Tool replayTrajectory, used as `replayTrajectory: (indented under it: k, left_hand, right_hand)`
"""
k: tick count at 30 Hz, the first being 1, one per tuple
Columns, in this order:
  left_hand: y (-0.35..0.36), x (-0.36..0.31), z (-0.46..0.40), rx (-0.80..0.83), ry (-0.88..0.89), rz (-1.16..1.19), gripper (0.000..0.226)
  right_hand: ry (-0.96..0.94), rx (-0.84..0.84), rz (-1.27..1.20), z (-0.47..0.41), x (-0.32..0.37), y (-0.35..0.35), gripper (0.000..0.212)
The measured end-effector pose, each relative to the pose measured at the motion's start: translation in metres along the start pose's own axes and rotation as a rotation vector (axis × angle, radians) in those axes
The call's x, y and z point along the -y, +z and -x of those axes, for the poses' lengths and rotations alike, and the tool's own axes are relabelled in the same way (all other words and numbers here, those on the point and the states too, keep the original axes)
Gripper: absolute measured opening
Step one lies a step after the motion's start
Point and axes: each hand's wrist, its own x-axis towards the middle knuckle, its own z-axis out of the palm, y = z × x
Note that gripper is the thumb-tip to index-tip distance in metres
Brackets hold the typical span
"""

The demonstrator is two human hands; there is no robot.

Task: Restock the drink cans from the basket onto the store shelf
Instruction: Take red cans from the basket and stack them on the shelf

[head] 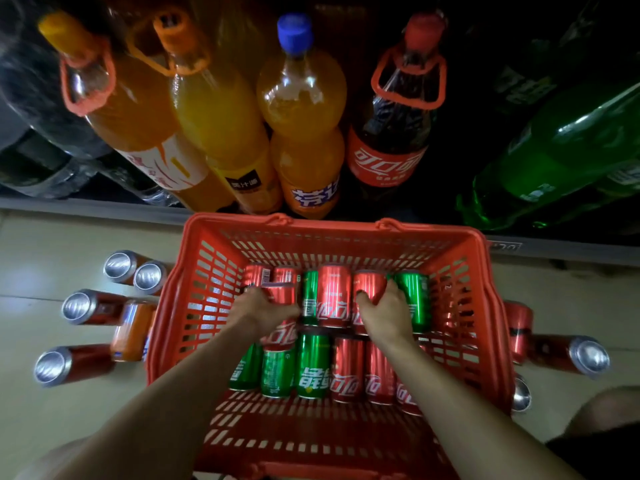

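- Left hand [268, 311] curls around a red can [282, 295] inside the basket [194, 271].
- Right hand [386, 311] grips another red can [369, 284] there.
- More cans [313, 365] lie in the basket, below the shelf bottles [301, 109].

The basket [194, 271] is showing bright red, with rows of little slots making a striped pattern. Inside it, red cans [334, 296] with white letters are lying next to green cans [313, 365] with white and yellow marks. On the pale cream floor [52, 244], more red cans [91, 306] with shiny silver tops are lying, and one orange can [133, 330] with them. Above, three orange bottles [301, 109] are glowing; one is wearing a blue cap [295, 32]. A dark cola bottle [394, 126] is showing a red label with white letters. A green bottle [561, 147] is shining at the right.
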Motion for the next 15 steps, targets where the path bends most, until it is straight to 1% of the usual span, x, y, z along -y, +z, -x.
replayTrajectory:
  k: [1, 3, 5, 8, 9, 11, 12, 15]
  left_hand:
    - [0.000, -0.007, 0.001, 0.020, 0.009, 0.086, 0.041]
    - [0.002, -0.021, 0.002, 0.054, 0.033, 0.252, 0.038]
    - [0.004, -0.033, 0.003, 0.092, 0.069, 0.359, 0.035]
    - [0.011, -0.042, 0.006, 0.168, 0.074, 0.522, 0.044]
    - [0.014, -0.044, 0.006, 0.192, 0.067, 0.577, 0.047]
    - [0.022, -0.046, 0.006, 0.226, 0.033, 0.690, 0.053]
    - [0.024, -0.047, 0.007, 0.239, 0.011, 0.741, 0.057]
    - [0.028, -0.046, 0.004, 0.263, -0.019, 0.826, 0.070]
  right_hand:
    - [0.009, 0.000, -0.032, -0.002, -0.001, 0.001, 0.055]
    - [0.043, 0.017, -0.086, -0.003, 0.000, 0.000, 0.059]
    - [0.075, 0.037, -0.165, -0.005, -0.001, -0.001, 0.059]
    - [0.100, 0.040, -0.229, -0.009, -0.003, 0.000, 0.058]
    - [0.122, 0.050, -0.238, -0.011, -0.004, 0.000, 0.055]
    - [0.154, 0.083, -0.294, -0.014, -0.008, -0.001, 0.029]
    - [0.157, 0.100, -0.334, -0.013, -0.008, -0.003, 0.020]
    - [0.157, 0.144, -0.405, -0.016, -0.009, -0.007, 0.022]
